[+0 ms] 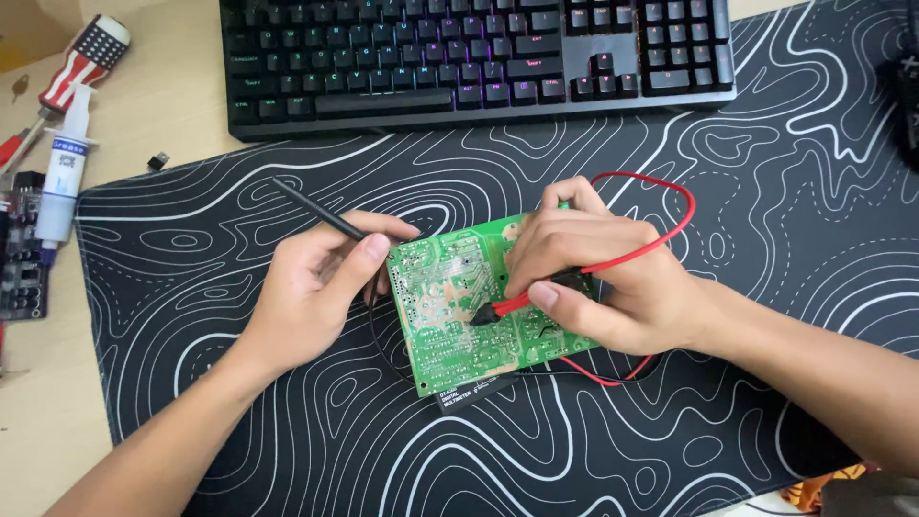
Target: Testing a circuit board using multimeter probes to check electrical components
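Observation:
A green circuit board (450,321) lies solder side up on a black desk mat (536,440) with white contour lines. My left hand (316,287) holds a thin black probe (311,206) like a pen at the board's left edge; its tip is hidden by my fingers. My right hand (593,278) rests on the board's right half and pinches a red probe (505,306), tip pressed onto the solder joints. A red lead wire (670,196) loops behind that hand. A black multimeter (474,393) peeks from under the board.
A black keyboard (479,53) with lit keys sits beyond the mat. On the wooden desk to the left are a white grease syringe (65,168), a screwdriver with a striped handle (81,62) and a dark electronics part (21,268).

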